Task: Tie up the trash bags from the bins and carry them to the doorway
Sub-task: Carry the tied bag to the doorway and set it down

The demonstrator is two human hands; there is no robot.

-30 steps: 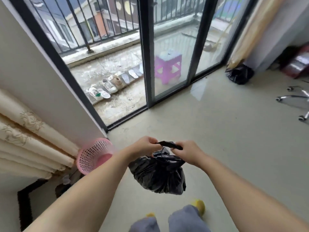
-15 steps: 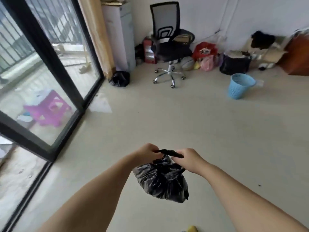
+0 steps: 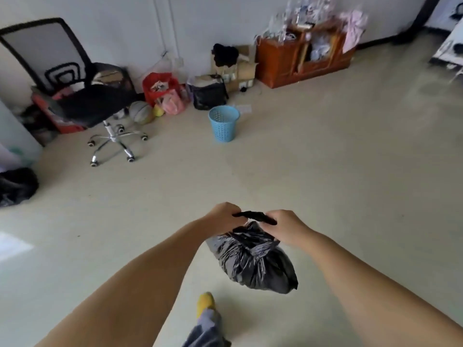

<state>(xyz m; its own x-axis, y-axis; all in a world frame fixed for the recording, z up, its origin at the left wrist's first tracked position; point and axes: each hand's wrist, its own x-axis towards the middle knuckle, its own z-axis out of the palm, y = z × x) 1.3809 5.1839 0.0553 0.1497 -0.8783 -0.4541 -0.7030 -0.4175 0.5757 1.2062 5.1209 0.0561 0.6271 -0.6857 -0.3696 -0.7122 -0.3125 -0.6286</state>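
A small black trash bag [image 3: 255,261] hangs in the air in front of me, bunched at the top. My left hand [image 3: 223,217] grips one end of its twisted top strip and my right hand [image 3: 285,226] grips the other end, the strip stretched between them. A second black trash bag [image 3: 15,186] lies on the floor at the far left. A blue basket bin [image 3: 223,123] stands upright on the floor ahead, near the wall clutter.
A black office chair [image 3: 82,96] on castors stands at the left. Bags, a ball [image 3: 141,112] and boxes line the far wall. A wooden cabinet [image 3: 300,58] sits at the back right. Bare floor lies between me and the blue bin.
The view has swung right, from the balcony door and pink bin to the room's far wall. Both hands have kept their grip on the bag's top; one foot has stepped forward.
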